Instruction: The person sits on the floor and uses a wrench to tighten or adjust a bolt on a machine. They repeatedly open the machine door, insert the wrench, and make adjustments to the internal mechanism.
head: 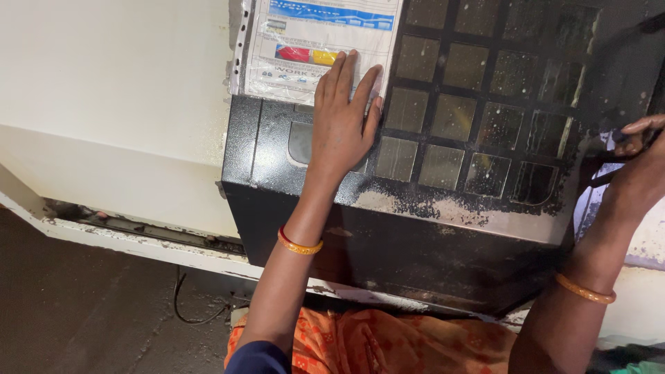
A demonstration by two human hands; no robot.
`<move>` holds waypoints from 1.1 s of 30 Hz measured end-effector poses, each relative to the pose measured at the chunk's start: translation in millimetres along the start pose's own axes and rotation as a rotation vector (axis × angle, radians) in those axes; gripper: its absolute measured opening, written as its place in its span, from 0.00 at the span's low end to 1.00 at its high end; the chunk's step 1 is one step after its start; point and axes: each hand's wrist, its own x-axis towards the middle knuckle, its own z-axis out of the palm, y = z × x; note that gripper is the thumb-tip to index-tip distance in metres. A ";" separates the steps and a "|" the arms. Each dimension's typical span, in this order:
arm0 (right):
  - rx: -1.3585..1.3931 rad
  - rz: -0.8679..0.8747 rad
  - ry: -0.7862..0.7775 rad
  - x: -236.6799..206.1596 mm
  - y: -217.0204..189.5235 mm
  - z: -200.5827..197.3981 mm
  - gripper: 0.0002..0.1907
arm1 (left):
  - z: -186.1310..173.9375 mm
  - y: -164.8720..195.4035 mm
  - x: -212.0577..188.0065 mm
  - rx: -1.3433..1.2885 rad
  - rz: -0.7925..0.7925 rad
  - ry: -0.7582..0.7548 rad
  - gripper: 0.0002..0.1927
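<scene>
left hand (339, 118) open, flat on black control panel (443, 125), fingertips over plastic-sleeved sheet (305, 41) | right hand (641, 163) at panel's right edge, fingers curled around dark handle (603, 166)

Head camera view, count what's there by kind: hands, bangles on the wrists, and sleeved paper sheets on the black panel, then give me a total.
Hands: 2, left hand flat on the black panel, right hand at its right edge
Wrist bangles: 2, left bangle, right bangle
Sleeved paper sheets: 1, sleeved sheet
Total: 5
</scene>
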 end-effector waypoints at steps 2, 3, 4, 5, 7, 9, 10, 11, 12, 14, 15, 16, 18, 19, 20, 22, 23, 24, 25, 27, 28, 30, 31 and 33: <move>0.095 -0.004 0.028 -6.5 10.5 -3.5 0.17 | 0.1 0.5 0.3 -0.004 -0.002 -0.003 0.21; 0.109 -0.009 0.034 -8.3 13.5 -3.8 0.17 | -0.6 0.3 0.4 -0.007 -0.004 -0.006 0.21; 0.124 -0.015 0.040 -12.6 14.5 -4.1 0.17 | -1.0 0.5 0.2 -0.009 -0.006 -0.012 0.21; 0.100 -0.026 0.036 -12.9 13.4 -3.4 0.20 | -1.3 0.5 0.3 -0.007 -0.007 -0.012 0.21; 0.112 -0.029 0.020 -14.3 5.1 0.0 0.22 | -1.5 1.1 0.4 -0.005 -0.010 -0.013 0.21; 0.172 -0.012 0.007 -13.8 -9.4 5.4 0.21 | -1.9 1.2 -0.2 -0.003 -0.015 -0.017 0.21; 0.198 -0.003 0.005 -13.9 -17.7 8.4 0.20 | -2.1 1.0 -0.3 -0.002 -0.017 -0.019 0.22; 0.213 0.006 0.011 -19.1 -26.4 10.8 0.20 | -2.2 0.7 -0.2 0.000 -0.016 -0.017 0.22; 0.218 0.025 0.020 -20.5 -34.6 13.0 0.20 | -1.4 0.9 0.4 0.003 -0.014 -0.016 0.22; 0.221 0.069 0.041 -27.1 -48.6 15.7 0.20 | -0.9 0.9 0.6 0.006 -0.012 -0.016 0.22; 0.228 0.068 0.038 -29.4 -53.7 16.6 0.20 | -1.0 0.7 0.7 0.007 -0.010 -0.015 0.22; 0.234 0.067 0.036 -31.6 -57.3 17.0 0.20 | -1.1 0.6 0.8 0.008 -0.009 -0.015 0.21; 0.232 0.021 0.011 -34.1 -59.8 17.0 0.20 | -1.5 0.4 0.4 0.002 -0.012 -0.013 0.22; 0.215 0.003 0.003 -33.2 -58.6 16.8 0.20 | -1.6 0.2 0.2 -0.001 -0.014 -0.012 0.22; 0.165 -0.006 0.004 -33.0 -56.2 16.0 0.20 | -1.7 -0.1 -0.1 -0.004 -0.013 -0.014 0.22; 0.098 -0.045 -0.001 -30.3 -47.9 13.7 0.19 | -1.7 -0.7 -0.7 -0.009 -0.011 -0.017 0.22; 0.082 -0.074 -0.005 -28.9 -42.0 12.4 0.19 | -0.2 -0.5 -0.5 -0.001 -0.009 -0.019 0.22; 0.105 -0.066 -0.005 -26.2 -36.2 11.0 0.19 | 0.6 -0.7 0.2 0.008 -0.007 -0.020 0.22; 0.128 -0.058 -0.006 -23.9 -29.8 9.7 0.18 | 1.3 -0.5 0.0 0.016 -0.009 -0.021 0.21; 0.188 0.000 0.003 -20.0 -17.8 5.5 0.19 | 1.5 -1.1 -0.9 0.002 -0.013 -0.021 0.22; 0.188 0.013 0.008 -18.6 -12.3 3.7 0.18 | 1.5 -1.2 -1.3 -0.004 -0.014 -0.023 0.22; 0.115 -0.024 0.007 -17.8 -3.4 0.6 0.18 | 1.8 -1.1 -1.2 -0.001 -0.013 -0.021 0.22; 0.101 -0.039 0.005 -17.4 -0.3 -0.5 0.18 | 1.8 -0.9 -0.9 0.000 -0.013 -0.019 0.22; 0.143 -0.038 -0.002 -17.1 3.4 -2.0 0.19 | 1.3 -1.0 -1.4 -0.003 -0.012 -0.018 0.22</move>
